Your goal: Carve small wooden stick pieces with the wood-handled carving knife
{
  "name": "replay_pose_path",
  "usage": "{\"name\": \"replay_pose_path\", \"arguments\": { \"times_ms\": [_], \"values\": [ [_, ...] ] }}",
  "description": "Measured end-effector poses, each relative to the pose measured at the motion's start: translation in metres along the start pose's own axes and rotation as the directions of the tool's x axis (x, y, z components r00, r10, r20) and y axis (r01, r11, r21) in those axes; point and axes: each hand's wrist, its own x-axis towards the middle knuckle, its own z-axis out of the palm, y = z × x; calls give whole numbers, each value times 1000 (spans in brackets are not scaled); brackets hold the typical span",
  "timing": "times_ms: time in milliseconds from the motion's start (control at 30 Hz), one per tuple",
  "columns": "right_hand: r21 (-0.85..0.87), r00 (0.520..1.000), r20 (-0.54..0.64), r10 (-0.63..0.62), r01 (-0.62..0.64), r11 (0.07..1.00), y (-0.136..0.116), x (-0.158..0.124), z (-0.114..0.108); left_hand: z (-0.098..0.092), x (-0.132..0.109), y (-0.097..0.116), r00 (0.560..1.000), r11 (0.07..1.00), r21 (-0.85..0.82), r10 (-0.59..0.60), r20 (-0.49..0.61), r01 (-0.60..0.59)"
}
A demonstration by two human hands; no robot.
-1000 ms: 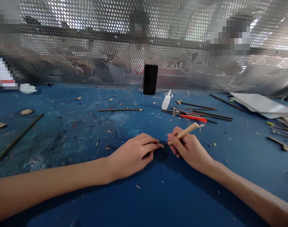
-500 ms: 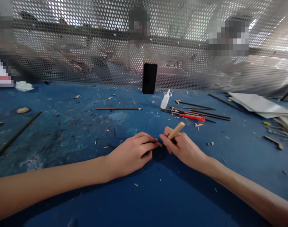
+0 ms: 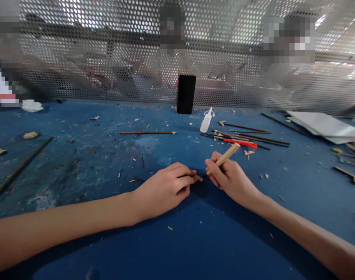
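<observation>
My left hand [image 3: 168,188] rests on the blue tabletop, its fingers closed on a small wood piece [image 3: 200,179] whose pale end sticks out past the fingertips. My right hand [image 3: 231,173] grips a wooden-handled carving tool [image 3: 225,156] like a pen. The handle leans up to the right. A short dark tip shows below it, close to the pale end of the wood piece; I cannot tell whether they touch. Beyond the right hand lies a red utility knife [image 3: 240,143] among thin dark sticks [image 3: 263,139].
A white squeeze bottle [image 3: 206,121] stands tilted near an upright black phone [image 3: 186,94] against the perforated metal screen [image 3: 122,70]. One pointed stick [image 3: 148,133] lies farther left. White sheets [image 3: 326,126] are at the right. Wood chips dot the blue table [image 3: 166,252].
My right hand has shifted slightly right, away from my left fingertips, and the carving tool's handle leans further over. The left hand stays nearly still. The view has shifted a little.
</observation>
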Motion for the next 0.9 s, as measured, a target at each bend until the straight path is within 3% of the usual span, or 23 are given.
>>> {"name": "replay_pose_path", "arguments": {
  "times_ms": [567, 900],
  "values": [
    [-89, 993, 121, 10, 1, 996, -8, 4, -1, -1, 1, 0, 1000, 999, 39, 8, 5, -9],
    [98, 998, 2, 56, -56, 994, 5, 7, -3, -1, 2, -3, 999, 999, -32, -27, 19, 28]
  ]
}}
